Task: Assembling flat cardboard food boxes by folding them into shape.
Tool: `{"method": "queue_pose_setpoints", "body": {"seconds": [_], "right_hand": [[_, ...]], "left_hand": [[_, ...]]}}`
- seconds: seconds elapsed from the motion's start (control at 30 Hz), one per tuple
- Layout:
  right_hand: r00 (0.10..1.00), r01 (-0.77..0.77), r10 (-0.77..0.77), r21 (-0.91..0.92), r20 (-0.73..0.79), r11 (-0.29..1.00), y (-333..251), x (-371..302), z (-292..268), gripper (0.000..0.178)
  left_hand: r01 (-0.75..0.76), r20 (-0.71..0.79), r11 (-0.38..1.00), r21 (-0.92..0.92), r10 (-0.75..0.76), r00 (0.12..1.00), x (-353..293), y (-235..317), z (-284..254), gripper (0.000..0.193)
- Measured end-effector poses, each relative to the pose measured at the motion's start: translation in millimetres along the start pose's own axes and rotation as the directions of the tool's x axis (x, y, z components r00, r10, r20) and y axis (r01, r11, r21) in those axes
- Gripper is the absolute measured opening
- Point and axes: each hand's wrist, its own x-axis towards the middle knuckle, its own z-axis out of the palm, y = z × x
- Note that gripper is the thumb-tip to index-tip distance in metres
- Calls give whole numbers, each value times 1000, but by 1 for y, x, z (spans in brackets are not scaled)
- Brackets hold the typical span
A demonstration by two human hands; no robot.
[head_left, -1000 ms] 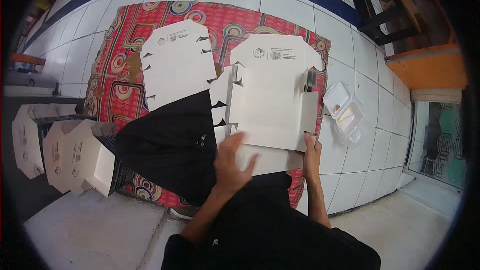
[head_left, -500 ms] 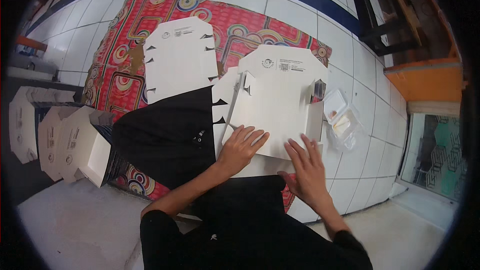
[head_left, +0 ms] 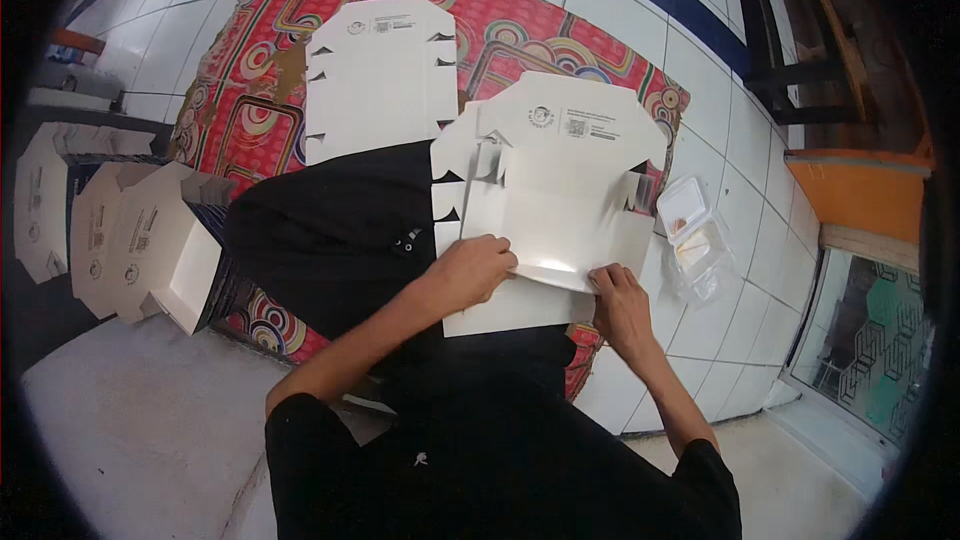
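Observation:
A partly folded white cardboard box (head_left: 560, 180) lies before me, its side flaps raised and its printed lid panel pointing away. Its near panel is bent up along the front. My left hand (head_left: 478, 268) grips the left end of that front edge with fingers curled. At the right end, my right hand (head_left: 622, 302) pinches the same edge. More flat white cardboard (head_left: 520, 312) lies beneath the box and sticks out on the near and left sides. My black-clad leg (head_left: 330, 210) stretches out left of the box.
Beyond my leg, a flat box blank (head_left: 382, 80) rests on a red patterned mat (head_left: 590, 50). Several opened boxes (head_left: 150, 250) stand nested at the left. On the white tiles to the right sits a clear plastic food container (head_left: 692, 230). An orange wooden piece (head_left: 850, 190) stands farther right.
The near panel has been bent upward. My right hand has gone from spread fingers to a pinch on its edge, and my left from lying flat to gripping. The view has shifted slightly.

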Motion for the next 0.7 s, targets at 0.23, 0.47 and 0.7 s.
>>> {"method": "queue_pose_setpoints", "body": {"seconds": [0.23, 0.47, 0.7], "right_hand": [[929, -175, 100, 185, 357, 967, 31, 36, -1, 16], [918, -128, 91, 71, 387, 989, 20, 45, 3, 22], [977, -185, 186, -17, 104, 983, -15, 36, 27, 32]], "left_hand": [[165, 66, 982, -86, -160, 985, 22, -1, -12, 24], [170, 21, 985, -37, -169, 985, 38, -2, 5, 25], [287, -28, 958, -2, -287, 957, 43, 7, 16, 33]]}}
